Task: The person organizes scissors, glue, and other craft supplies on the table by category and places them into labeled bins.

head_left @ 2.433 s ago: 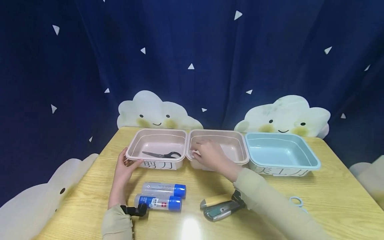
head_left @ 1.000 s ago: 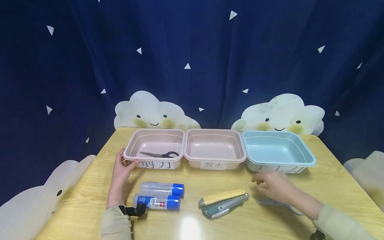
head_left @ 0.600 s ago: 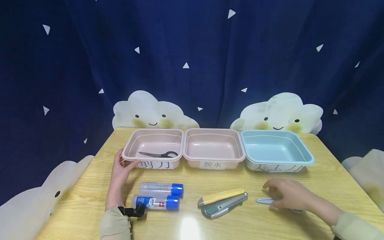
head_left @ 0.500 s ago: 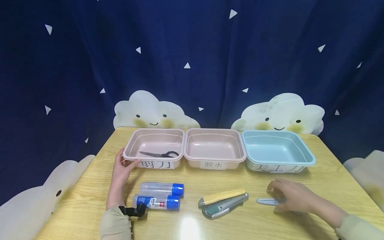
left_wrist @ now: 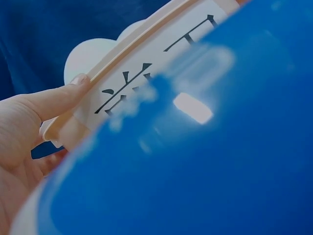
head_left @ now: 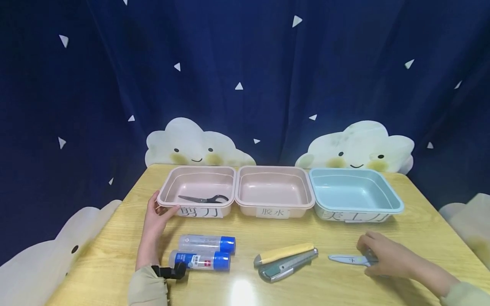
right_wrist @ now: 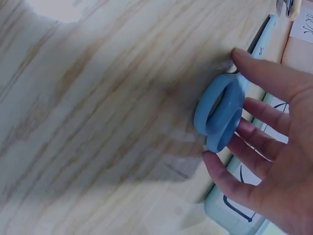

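My left hand [head_left: 155, 219] holds the front left corner of the left pink bin [head_left: 227, 207], thumb on the rim in the left wrist view. Black-handled scissors [head_left: 204, 199] lie inside that bin. At the right of the table, my right hand [head_left: 390, 257] grips light blue scissors [head_left: 346, 259] by the handles, blades pointing left. In the right wrist view the thumb is on one side of the scissors' loops [right_wrist: 227, 110] and several fingers touch the other. Much of the handles is hidden by the hand in the head view.
A middle pink bin [head_left: 273, 211] and a light blue bin [head_left: 357, 212] continue the row. Two blue-capped glue bottles [head_left: 203, 243] lie front left, a yellow cutter [head_left: 285, 253] and a green-grey cutter [head_left: 289, 266] at centre. A blurred blue surface [left_wrist: 195, 171] blocks much of the left wrist view.
My right hand has come out of the middle bin, moved right past the cutters and come down round the light blue scissors' handles. The left hand has stayed at the left bin.
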The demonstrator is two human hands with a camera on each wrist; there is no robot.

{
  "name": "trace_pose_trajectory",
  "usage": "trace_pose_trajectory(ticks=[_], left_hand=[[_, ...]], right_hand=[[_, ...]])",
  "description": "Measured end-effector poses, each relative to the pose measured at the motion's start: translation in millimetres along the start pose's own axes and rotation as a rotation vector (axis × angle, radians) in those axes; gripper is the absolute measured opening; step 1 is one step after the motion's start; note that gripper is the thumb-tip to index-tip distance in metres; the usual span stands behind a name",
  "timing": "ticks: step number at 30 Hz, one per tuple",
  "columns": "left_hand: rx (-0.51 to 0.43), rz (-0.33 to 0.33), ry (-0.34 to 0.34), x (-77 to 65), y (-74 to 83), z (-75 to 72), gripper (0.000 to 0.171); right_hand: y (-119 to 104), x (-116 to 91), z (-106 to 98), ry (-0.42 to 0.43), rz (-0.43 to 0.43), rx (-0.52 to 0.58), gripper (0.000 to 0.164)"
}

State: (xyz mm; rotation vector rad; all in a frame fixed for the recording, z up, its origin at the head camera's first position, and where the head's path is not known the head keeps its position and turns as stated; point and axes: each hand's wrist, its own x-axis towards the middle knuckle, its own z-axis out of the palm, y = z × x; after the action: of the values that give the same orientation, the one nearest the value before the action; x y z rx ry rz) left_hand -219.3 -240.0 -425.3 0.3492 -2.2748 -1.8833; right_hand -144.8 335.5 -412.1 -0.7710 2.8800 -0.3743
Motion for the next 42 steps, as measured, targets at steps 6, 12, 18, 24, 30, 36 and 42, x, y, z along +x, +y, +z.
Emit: trace_pose_trajectory(ticks=[6,12,18,24,30,36,42], left_hand=[[0.009,0.011,0.015,-2.5,-1.4,-1.4,0.091],[0.018,0.014,0.002,-3.5,0.0,0.0,0.091],[0.02,0.004,0.008,-2.5,-0.8,1.2,0.092],[0.028,0.01,0.005,-2.1,-0.6,0.3,0.092],[0.034,0.003,0.0,-3.7,0.0,-0.2,0.092],[0.019,0.004,-0.003,-3.5,0.1,0.6,0.092],[0.011,-0.004,0.003,-3.2,-1.4,0.8,0.093]], right_hand=[[3,0,3,0.033,-0.036,0.008,0.028],[-1,-3,5,0.018,0.023,0.074,0.025],[-4,-3,3,0.087,-0.011,0.049,0.024],[-10,3,-7,0.176,-0.033,-0.006,0.019],[-22,14,-16,0.246,-0.058,-0.039,0.014],[-35,26,-20,0.4,-0.094,-0.053,0.016],[-46,41,-22,0.42,-0.116,-0.066,0.016]])
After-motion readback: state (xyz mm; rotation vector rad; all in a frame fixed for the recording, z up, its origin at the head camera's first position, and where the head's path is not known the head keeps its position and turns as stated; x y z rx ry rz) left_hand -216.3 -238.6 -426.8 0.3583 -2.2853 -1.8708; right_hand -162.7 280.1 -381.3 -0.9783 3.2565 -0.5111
